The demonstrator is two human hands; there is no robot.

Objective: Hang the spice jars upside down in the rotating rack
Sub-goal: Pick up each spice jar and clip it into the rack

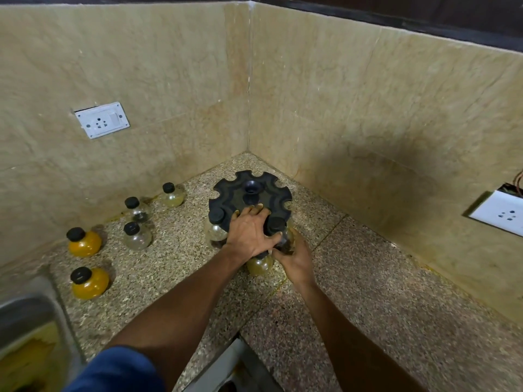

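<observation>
The black rotating rack [250,193] stands in the counter's corner, with notched slots around its rim. My left hand [249,233] lies flat on its near top, fingers spread, gripping nothing. My right hand [295,260] is closed around a dark spice jar [286,240] at the rack's right-front slot, its black cap [276,223] above the rim. A clear jar [216,234] hangs in the left-front slot. A yellowish jar [259,265] hangs at the front, partly hidden by my hands. Several loose jars stand to the left, among them two orange ones [84,241] [90,282].
Tiled walls close in behind and right of the rack. A wall socket [102,119] is on the left wall, and another socket [501,212] on the right wall. A steel sink [31,312] sits at the lower left. The counter edge [243,335] is near me.
</observation>
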